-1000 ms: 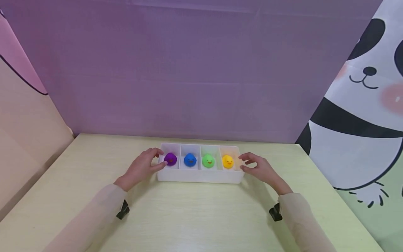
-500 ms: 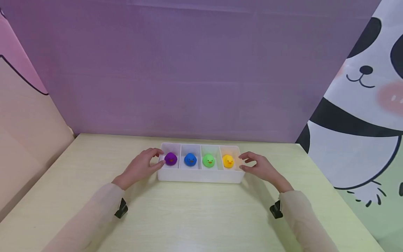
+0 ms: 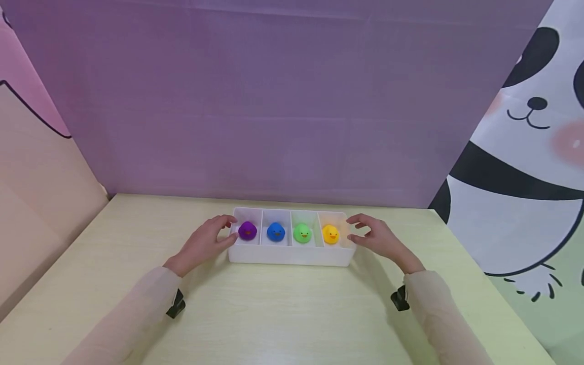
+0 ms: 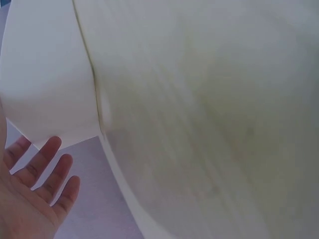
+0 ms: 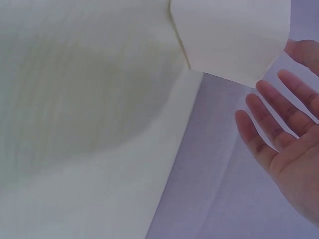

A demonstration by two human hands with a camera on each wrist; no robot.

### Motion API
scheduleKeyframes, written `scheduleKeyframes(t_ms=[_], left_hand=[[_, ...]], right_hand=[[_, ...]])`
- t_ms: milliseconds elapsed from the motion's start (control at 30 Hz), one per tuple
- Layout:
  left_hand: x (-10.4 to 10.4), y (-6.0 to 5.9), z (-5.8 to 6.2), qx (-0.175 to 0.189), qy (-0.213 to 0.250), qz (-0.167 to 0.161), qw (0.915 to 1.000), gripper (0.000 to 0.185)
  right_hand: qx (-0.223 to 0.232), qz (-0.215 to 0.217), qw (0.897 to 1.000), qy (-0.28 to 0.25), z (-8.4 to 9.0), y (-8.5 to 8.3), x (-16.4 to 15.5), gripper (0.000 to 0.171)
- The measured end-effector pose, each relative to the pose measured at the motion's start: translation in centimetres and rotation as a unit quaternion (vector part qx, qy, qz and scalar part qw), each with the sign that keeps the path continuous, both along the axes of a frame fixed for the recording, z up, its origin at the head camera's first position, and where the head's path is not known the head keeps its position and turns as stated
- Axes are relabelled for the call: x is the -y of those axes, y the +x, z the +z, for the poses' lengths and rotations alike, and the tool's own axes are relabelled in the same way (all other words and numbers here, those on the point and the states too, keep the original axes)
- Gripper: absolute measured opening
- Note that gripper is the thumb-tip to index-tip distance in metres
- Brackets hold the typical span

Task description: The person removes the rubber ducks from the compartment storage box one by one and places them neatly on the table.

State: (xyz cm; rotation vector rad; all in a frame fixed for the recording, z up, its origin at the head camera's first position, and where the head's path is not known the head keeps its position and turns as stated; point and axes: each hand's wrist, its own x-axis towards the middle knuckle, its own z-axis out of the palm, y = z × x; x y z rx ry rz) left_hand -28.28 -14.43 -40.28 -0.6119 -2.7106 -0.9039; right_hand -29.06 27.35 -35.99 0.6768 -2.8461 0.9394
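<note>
In the head view a white box (image 3: 288, 254) with side-by-side compartments lies on the table. From left to right its compartments hold a purple duck (image 3: 247, 231), a blue duck (image 3: 276, 231), a green duck (image 3: 302, 233) and a yellow duck (image 3: 330, 234). At the box's left end is my left hand (image 3: 207, 241), thumb and forefinger apart at the rim. My right hand (image 3: 376, 238) mirrors it at the right end, its fingertips right at the rim. Both wrist views show the other fingers loosely extended by the box's end corners.
The pale wooden table (image 3: 283, 314) runs back to a purple curtain (image 3: 283, 101). A panel with a panda drawing (image 3: 520, 223) flanks it on the right, and a beige panel (image 3: 41, 203) on the left. Dark straps (image 3: 400, 298) show at the sleeve cuffs.
My left thumb has drawn back slightly from the purple duck. The right hand has risen a little along the box's end. Box and ducks keep their places.
</note>
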Motion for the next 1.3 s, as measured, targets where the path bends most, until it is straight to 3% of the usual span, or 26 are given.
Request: scheduleKeyframes(t_ms=[233,700,967,1300], left_hand=[[0.1,0.1,0.2,0.021,0.013,0.002,0.9997,0.043],[0.0,0.1,0.0,0.026,0.014,0.007,0.9996,0.043],[0.0,0.2,0.1,0.031,0.019,0.012,0.9993,0.042],[0.0,0.1,0.0,0.027,0.02,0.012,0.9994,0.042]], right_hand=[[-0.028,0.0,0.999,0.018,1.1,-0.6,0.6,0.036],[-0.068,0.021,0.995,0.071,2.3,-1.3,1.9,0.035],[-0.118,0.05,0.983,0.134,1.8,-1.5,3.0,0.03],[-0.108,0.054,0.97,0.209,0.9,-1.9,3.5,0.034]])
